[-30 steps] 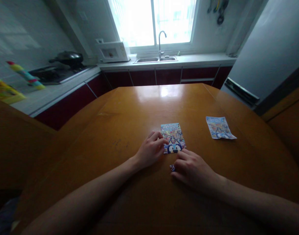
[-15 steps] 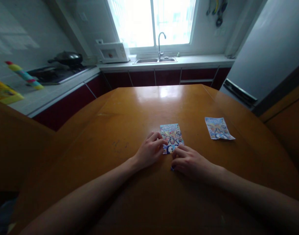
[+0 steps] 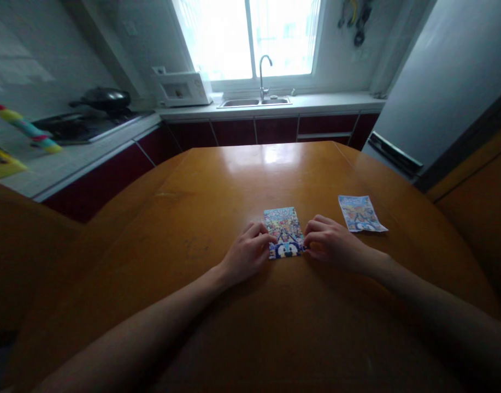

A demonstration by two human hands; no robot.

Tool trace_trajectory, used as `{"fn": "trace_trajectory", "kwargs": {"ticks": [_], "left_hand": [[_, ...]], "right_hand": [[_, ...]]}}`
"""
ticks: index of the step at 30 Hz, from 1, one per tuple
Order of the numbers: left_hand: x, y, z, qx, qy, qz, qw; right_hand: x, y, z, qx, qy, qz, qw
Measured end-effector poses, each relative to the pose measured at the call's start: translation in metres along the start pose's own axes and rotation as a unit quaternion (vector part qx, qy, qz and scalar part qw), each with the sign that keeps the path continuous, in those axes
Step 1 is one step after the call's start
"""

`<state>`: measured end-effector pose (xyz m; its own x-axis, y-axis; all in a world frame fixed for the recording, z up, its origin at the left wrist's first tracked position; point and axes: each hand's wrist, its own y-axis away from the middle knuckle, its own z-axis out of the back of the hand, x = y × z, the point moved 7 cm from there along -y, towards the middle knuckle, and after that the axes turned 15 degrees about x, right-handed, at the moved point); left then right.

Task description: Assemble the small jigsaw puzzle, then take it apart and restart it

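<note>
A small jigsaw puzzle [image 3: 283, 229] with a crowded cartoon picture lies on the wooden table [image 3: 234, 191]. A big blue-and-white face fills its bottom strip. My left hand [image 3: 252, 245] lies at its left edge, fingers curled, with the index fingertip pressing on the picture and holding it. At the lower right edge, my right hand [image 3: 326, 240] is closed in a pinch. Between its thumb and fingers shows a bit of a tiny dark blue puzzle piece [image 3: 304, 248], mostly hidden, touching or very near the puzzle's edge.
A creased paper sheet [image 3: 361, 213] with the same picture lies to the right, beyond my right hand. Past the table are a counter with a sink [image 3: 254, 102], a microwave [image 3: 182, 89] and a stove with a black pan [image 3: 106, 99]. A fridge [image 3: 434, 82] stands at right.
My right hand has moved up and right, from below the puzzle to its lower right edge, carrying the small dark piece. The bottom strip's face now shows fully. My left hand stays at the left edge.
</note>
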<state>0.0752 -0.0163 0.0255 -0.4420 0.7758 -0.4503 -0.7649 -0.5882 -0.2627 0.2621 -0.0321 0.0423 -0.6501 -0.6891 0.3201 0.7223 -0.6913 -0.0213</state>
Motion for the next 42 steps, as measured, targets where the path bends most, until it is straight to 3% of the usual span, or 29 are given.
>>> {"fn": "trace_trajectory", "kwargs": {"ticks": [14,42], "left_hand": [[0.0012,0.0004,-0.0018,0.0,0.012,-0.007,1.0],[0.0013,0.0001,-0.0006,0.002,0.008,-0.004,1.0]], "right_hand": [[0.0043,-0.0037,-0.0107,0.015,0.031,0.015,0.999],[-0.0002,-0.0023,-0.0069,0.004,-0.009,0.006,1.0]]}}
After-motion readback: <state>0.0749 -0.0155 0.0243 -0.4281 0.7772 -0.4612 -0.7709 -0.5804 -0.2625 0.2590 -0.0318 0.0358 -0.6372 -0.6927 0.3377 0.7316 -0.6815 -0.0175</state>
